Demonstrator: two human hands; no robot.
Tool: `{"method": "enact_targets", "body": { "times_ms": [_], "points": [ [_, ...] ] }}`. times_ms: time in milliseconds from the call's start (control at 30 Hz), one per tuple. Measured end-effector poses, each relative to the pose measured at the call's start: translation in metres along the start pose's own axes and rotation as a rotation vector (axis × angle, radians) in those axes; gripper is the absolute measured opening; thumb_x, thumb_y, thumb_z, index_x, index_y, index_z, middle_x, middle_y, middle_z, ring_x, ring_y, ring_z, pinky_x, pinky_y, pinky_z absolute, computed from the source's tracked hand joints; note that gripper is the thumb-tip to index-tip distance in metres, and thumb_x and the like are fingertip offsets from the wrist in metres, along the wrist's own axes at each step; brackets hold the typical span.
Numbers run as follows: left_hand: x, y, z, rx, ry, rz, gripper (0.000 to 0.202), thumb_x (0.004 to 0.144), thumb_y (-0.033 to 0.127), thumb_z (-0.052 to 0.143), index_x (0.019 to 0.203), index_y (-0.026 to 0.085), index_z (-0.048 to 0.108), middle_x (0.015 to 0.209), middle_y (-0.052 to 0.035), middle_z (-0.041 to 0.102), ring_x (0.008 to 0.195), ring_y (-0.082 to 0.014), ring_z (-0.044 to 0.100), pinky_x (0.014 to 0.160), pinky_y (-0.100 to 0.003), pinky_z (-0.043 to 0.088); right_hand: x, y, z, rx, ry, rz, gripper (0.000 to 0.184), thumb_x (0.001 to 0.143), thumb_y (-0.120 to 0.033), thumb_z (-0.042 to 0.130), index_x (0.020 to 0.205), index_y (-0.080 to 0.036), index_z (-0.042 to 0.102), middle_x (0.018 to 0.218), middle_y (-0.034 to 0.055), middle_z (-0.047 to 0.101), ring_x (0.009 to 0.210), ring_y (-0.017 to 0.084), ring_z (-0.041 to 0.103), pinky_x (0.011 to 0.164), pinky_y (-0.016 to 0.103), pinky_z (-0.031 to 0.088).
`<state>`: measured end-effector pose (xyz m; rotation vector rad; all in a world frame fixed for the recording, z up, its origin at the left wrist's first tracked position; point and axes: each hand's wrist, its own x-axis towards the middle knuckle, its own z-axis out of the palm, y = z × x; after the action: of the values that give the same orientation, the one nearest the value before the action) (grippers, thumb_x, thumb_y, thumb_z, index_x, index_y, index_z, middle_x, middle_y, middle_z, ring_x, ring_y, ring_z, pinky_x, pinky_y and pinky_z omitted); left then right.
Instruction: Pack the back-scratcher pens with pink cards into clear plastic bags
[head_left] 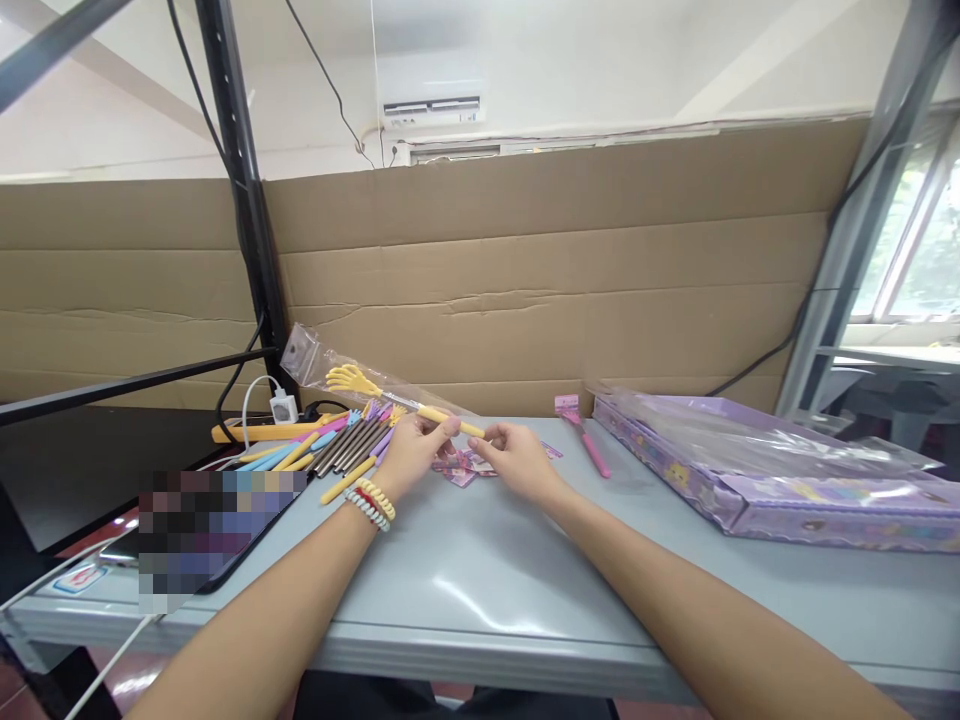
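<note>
A yellow back scratcher [352,379] with a hand-shaped head lies slantwise inside a clear plastic bag [304,352], above the table. My left hand [412,450] is closed round its yellow handle through the bag. At the lower right end of the handle, my right hand [516,457] pinches the tip or the bag's edge; which one I cannot tell. Small purple-pink printed cards [465,470] lie under and between my hands. Left of my left hand is a pile of back scratchers [352,445] in several colours. A pink back scratcher [592,448] with a card at its head lies to the right.
A purple printed box [720,500] with clear plastic bags [765,435] on it takes up the right side. At left lie a phone or tablet [225,530] with a blurred screen and a white charger [284,407]. Cardboard [540,270] stands behind the grey table [480,590].
</note>
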<state>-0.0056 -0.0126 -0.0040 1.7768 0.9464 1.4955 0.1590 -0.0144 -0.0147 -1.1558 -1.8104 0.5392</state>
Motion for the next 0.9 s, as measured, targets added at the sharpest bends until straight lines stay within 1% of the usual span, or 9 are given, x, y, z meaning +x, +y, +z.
{"method": "enact_targets", "body": {
  "times_ms": [100,233,367,433,533,667,833,900],
  "points": [
    [-0.0008,0.0018,0.0000,0.043,-0.006,-0.014,0.036,0.070,0.047,0.062,0.071,0.011,0.060,0.049,0.0005,0.054,0.045,-0.0106,0.052,0.043,-0.021,0.042,-0.0002,-0.0011,-0.0006,-0.067,-0.022,-0.055,0.027,0.076,-0.040,0.050,0.062,-0.017,0.052,0.052,-0.0025,0.050,0.050,0.011,0.040,0.048,0.023,0.027],
    [-0.0020,0.0025,0.0003,0.101,-0.040,-0.006,0.038,0.072,0.049,0.060,0.068,0.011,0.060,0.048,-0.0002,0.055,0.044,-0.0104,0.051,0.043,-0.021,0.041,-0.0009,-0.0009,-0.0005,-0.127,-0.069,-0.101,0.024,0.077,-0.033,0.047,0.060,-0.017,0.052,0.052,-0.0019,0.048,0.050,0.011,0.039,0.050,0.024,0.027],
    [-0.0021,0.0015,0.0010,0.099,-0.081,-0.007,0.038,0.074,0.049,0.058,0.062,0.012,0.058,0.048,-0.0008,0.056,0.044,-0.0102,0.051,0.043,-0.021,0.042,-0.0033,-0.0009,-0.0012,-0.086,-0.161,-0.183,0.023,0.077,-0.025,0.044,0.055,-0.017,0.048,0.049,-0.0036,0.039,0.049,0.009,0.032,0.049,0.023,0.025],
    [-0.0017,-0.0001,0.0010,0.081,-0.110,-0.028,0.038,0.074,0.049,0.058,0.062,0.013,0.058,0.050,-0.0013,0.058,0.044,-0.0105,0.052,0.044,-0.021,0.043,-0.0044,-0.0007,-0.0018,-0.057,-0.214,-0.213,0.023,0.077,-0.023,0.043,0.055,-0.017,0.048,0.049,-0.0040,0.037,0.048,0.009,0.031,0.048,0.023,0.024],
    [-0.0009,-0.0033,0.0008,0.049,-0.142,-0.058,0.038,0.074,0.049,0.058,0.062,0.013,0.057,0.051,-0.0019,0.059,0.045,-0.0113,0.054,0.045,-0.023,0.045,-0.0056,-0.0001,-0.0025,-0.006,-0.263,-0.219,0.021,0.077,-0.022,0.043,0.060,-0.016,0.052,0.051,-0.0036,0.041,0.049,0.009,0.033,0.048,0.022,0.025],
    [-0.0011,-0.0045,0.0018,0.004,-0.155,-0.078,0.037,0.074,0.049,0.058,0.065,0.012,0.057,0.052,-0.0022,0.061,0.045,-0.0117,0.055,0.046,-0.023,0.046,-0.0060,0.0006,-0.0024,0.037,-0.290,-0.201,0.021,0.078,-0.022,0.042,0.063,-0.016,0.055,0.053,-0.0032,0.044,0.049,0.009,0.034,0.048,0.022,0.026],
    [-0.0031,-0.0011,0.0040,0.002,-0.135,-0.120,0.035,0.075,0.048,0.058,0.065,0.014,0.053,0.049,0.0000,0.058,0.043,-0.0113,0.054,0.043,-0.022,0.045,-0.0061,-0.0003,-0.0013,0.023,-0.266,-0.177,0.021,0.078,-0.025,0.043,0.062,-0.016,0.053,0.053,-0.0031,0.043,0.050,0.009,0.033,0.048,0.022,0.026],
    [-0.0032,-0.0015,0.0038,0.041,-0.129,-0.103,0.036,0.076,0.048,0.056,0.064,0.014,0.052,0.048,-0.0001,0.057,0.043,-0.0113,0.054,0.043,-0.022,0.044,-0.0061,-0.0013,-0.0013,0.009,-0.261,-0.179,0.021,0.078,-0.026,0.043,0.061,-0.016,0.051,0.052,-0.0034,0.040,0.049,0.009,0.032,0.047,0.022,0.025]
  ]
}}
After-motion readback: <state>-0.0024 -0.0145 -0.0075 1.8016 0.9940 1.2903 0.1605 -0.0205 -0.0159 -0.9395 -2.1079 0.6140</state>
